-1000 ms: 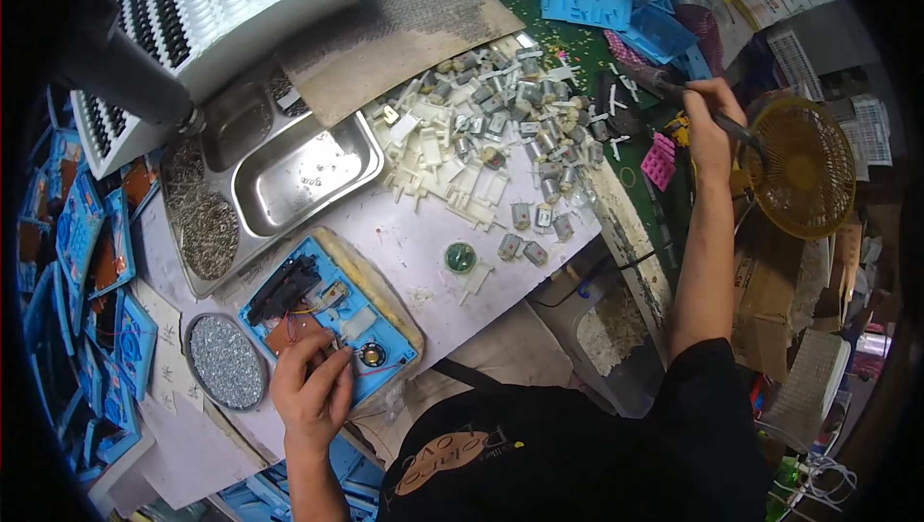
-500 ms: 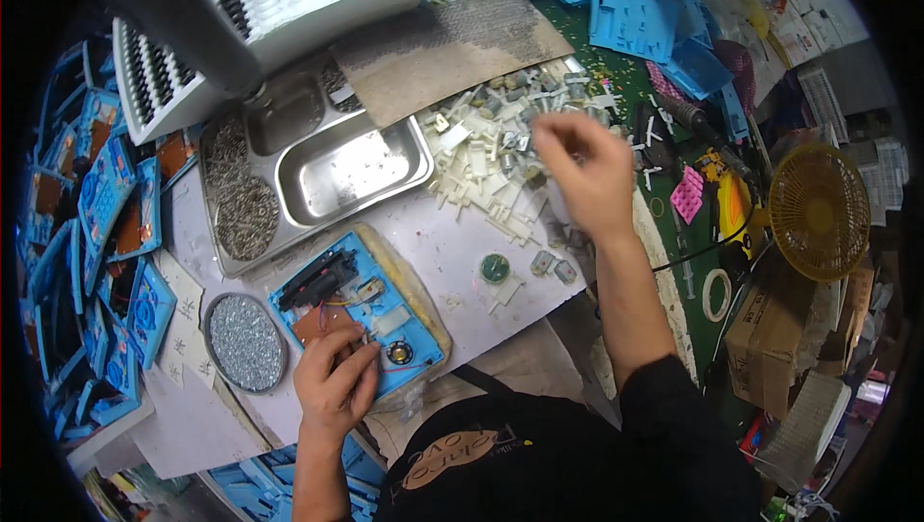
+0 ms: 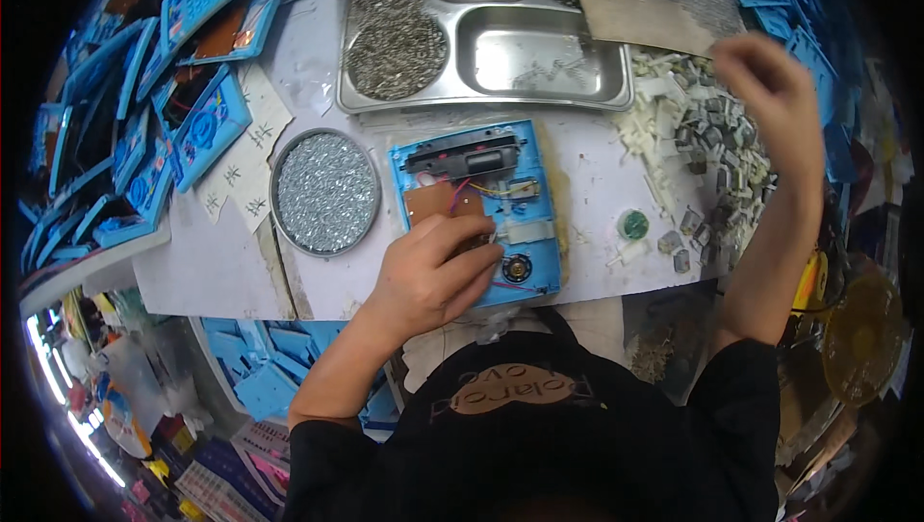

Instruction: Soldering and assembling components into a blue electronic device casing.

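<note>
On the table before me lies an open blue plastic casing. In it are a brown circuit board, a black mechanism, thin wires, a small silver motor, a white plastic part and a round speaker. My left hand rests over the casing's near left part. Its fingers are curled together over the board, and whatever they pinch is hidden. At the far right, my right hand hovers beside the cardboard sheet, above a pile of white and grey parts. Motion smears its fingers.
A round dish of small silver pieces stands left of the casing. Behind is a metal compartment tray with small metal parts. Blue printed casings are stacked at left. A green round piece lies right; a yellow fan stands beyond.
The whole view has shifted, bringing the casing nearer the middle. My right hand has moved away from over the parts pile toward the cardboard's right corner. My left hand stays on the casing.
</note>
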